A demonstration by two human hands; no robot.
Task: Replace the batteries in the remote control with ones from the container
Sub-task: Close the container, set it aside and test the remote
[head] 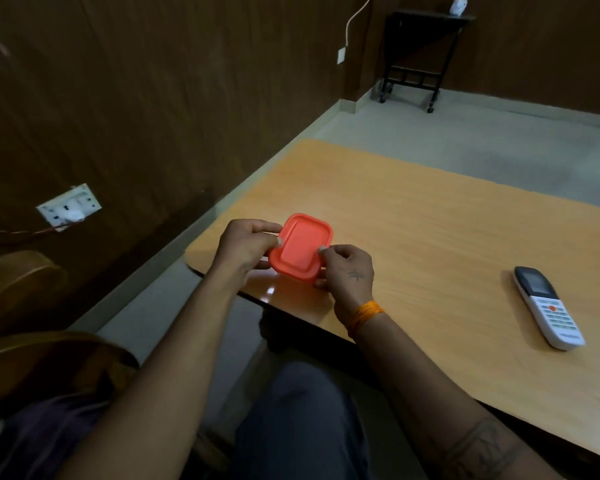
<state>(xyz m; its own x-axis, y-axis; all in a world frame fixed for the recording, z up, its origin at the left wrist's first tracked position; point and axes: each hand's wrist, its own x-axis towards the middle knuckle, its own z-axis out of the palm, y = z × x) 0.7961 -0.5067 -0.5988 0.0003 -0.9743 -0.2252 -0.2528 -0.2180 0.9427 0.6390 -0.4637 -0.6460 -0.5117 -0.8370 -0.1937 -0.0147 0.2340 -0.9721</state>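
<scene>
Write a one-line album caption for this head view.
Both hands, left and right, grip the orange-lidded container; remote waits nearby.

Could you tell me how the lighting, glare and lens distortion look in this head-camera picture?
Head view: dim overall, the wall panelling and lap near black; the table is the brightest area, with a small glare patch near its front edge below the container; wide-angle bending curves the table edges; the left hand and right hand gripping the container are fairly sharp, the remote control slightly soft.
</scene>
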